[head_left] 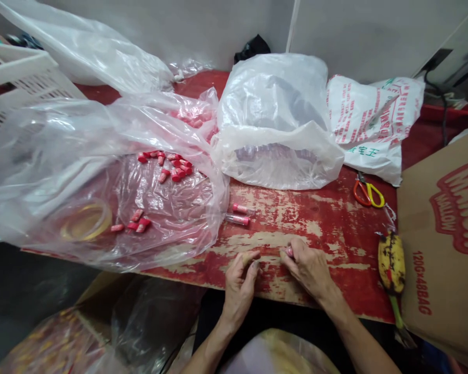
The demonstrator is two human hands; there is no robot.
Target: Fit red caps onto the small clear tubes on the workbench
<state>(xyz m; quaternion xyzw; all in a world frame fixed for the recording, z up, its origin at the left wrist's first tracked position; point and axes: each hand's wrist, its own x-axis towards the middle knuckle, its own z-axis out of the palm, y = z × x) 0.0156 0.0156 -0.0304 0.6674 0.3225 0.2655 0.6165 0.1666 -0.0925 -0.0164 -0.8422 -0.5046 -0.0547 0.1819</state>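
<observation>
Tubes: my right hand (306, 266) pinches a pink-capped tube (289, 252), light, stiff, slick; left hand (239, 283) fingertips together, grip unclear.

Orange-and-yellow scissors (368, 193) are lying beyond the right hand (307, 267), a spotted banana (391, 262) is resting just right of it.

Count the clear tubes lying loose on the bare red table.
2: one clear tube and a second just below it, beside the plastic sheet. The right hand pinches something pink, possibly another.
</observation>
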